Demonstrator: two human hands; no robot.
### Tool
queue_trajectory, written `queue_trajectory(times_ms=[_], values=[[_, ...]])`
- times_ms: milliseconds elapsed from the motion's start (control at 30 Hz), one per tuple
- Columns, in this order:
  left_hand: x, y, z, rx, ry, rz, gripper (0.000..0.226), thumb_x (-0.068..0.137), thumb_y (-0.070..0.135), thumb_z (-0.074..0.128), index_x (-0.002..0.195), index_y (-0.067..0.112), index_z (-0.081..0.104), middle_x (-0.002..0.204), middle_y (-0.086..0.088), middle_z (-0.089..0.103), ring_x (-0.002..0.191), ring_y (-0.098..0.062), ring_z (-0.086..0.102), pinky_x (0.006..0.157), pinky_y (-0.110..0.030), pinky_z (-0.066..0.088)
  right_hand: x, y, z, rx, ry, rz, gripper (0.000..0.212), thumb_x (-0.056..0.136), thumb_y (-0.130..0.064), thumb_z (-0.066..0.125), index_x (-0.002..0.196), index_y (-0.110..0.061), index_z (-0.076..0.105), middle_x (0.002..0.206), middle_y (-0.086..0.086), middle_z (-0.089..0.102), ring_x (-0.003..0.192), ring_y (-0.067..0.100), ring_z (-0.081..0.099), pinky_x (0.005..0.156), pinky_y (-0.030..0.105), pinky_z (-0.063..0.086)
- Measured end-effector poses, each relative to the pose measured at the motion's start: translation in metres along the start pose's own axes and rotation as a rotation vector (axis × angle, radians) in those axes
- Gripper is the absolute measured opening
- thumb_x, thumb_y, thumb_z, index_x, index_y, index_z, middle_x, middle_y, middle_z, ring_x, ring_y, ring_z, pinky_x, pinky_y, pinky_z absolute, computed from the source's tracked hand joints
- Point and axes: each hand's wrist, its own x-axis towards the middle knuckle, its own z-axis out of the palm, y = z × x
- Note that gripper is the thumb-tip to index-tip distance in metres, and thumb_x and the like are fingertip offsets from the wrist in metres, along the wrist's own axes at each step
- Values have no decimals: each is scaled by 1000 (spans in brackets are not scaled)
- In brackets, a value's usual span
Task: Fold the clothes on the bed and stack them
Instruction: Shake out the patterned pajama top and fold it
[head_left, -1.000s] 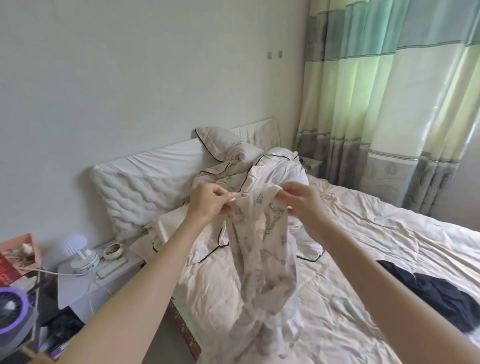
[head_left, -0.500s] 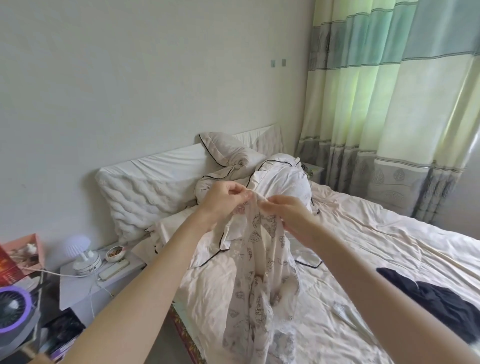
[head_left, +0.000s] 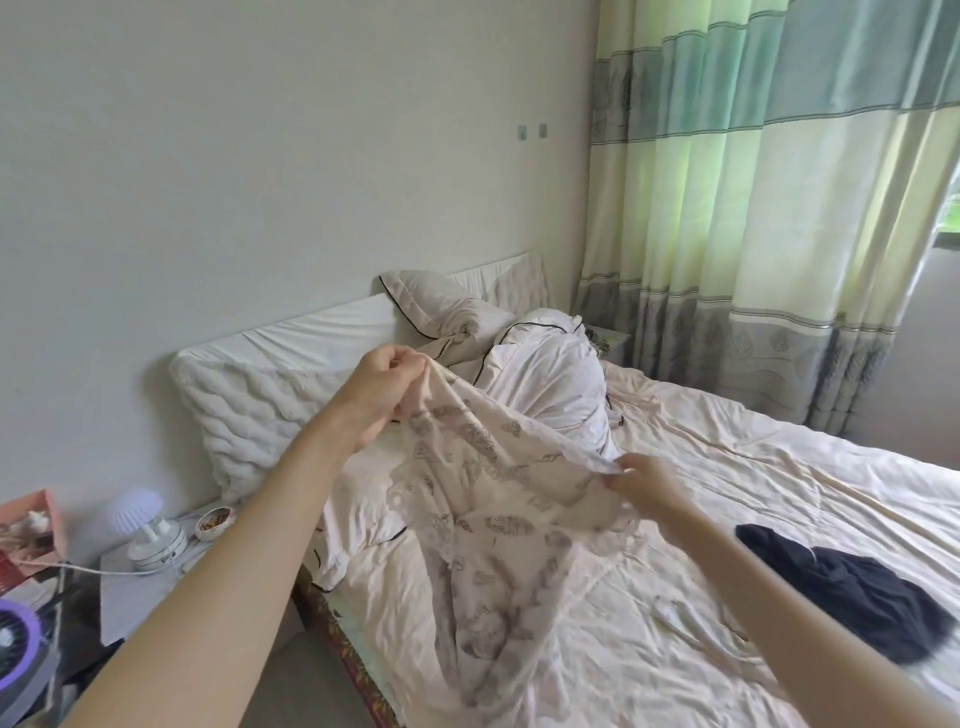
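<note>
A pale patterned garment (head_left: 493, 509) hangs in the air above the bed (head_left: 727, 493), its lower part draping down onto the sheet. My left hand (head_left: 382, 387) pinches its upper edge, raised on the left. My right hand (head_left: 647, 480) pinches the same edge lower and to the right, so the edge stretches slanting between my hands. A dark crumpled garment (head_left: 852, 587) lies on the sheet at the right.
Pillows (head_left: 249, 405) and a bunched duvet (head_left: 550, 384) fill the head of the bed. A bedside table (head_left: 140, 587) at the left carries a small lamp (head_left: 145, 525) and a little bowl (head_left: 214, 522). Striped curtains (head_left: 753, 208) hang at the right.
My hands, close together at the garment's top before, have spread apart. The right hand slid down and to the right along the edge, opening the cloth out.
</note>
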Motion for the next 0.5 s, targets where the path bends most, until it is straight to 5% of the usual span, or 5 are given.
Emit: queue_trajectory(times_ms=[133, 300, 333, 367, 500], values=[[-6, -6, -23, 282, -192, 124, 25, 77, 26, 76, 94, 29, 57, 91, 11, 55, 71, 1, 55, 52, -7, 41, 4, -45, -35, 534, -122, 132, 19, 92, 1, 51, 77, -7, 59, 67, 5, 61, 59, 15, 59, 46, 23, 49], [-8, -2, -27, 714, -119, 362, 37, 73, 37, 78, 67, 37, 41, 51, 19, 47, 50, 4, 42, 49, -11, 28, 5, -99, -52, 704, -226, 18, 20, 94, -3, 46, 109, 0, 59, 100, 14, 59, 89, 24, 57, 90, 38, 46], [-9, 1, -29, 704, -58, 392, 43, 77, 35, 76, 72, 2, 49, 44, 16, 39, 43, -1, 35, 45, -15, 24, 2, -105, -53, 713, -256, 10, 22, 93, -4, 49, 111, 0, 59, 103, 14, 60, 91, 25, 58, 95, 41, 45], [-7, 3, -33, 638, -5, 380, 47, 78, 33, 75, 51, 16, 41, 41, 14, 34, 40, -3, 31, 44, -17, 21, 1, -109, -56, 686, -304, 4, 20, 92, -6, 51, 109, -1, 61, 100, 14, 62, 88, 25, 61, 93, 41, 47], [-13, 11, -58, 251, -141, -18, 24, 81, 21, 70, 66, 7, 59, 51, 6, 59, 45, -5, 54, 48, -21, 45, -1, -98, -69, 379, -462, 86, 46, 70, -15, 70, 113, -1, 62, 100, 11, 61, 93, 25, 58, 95, 43, 48]])
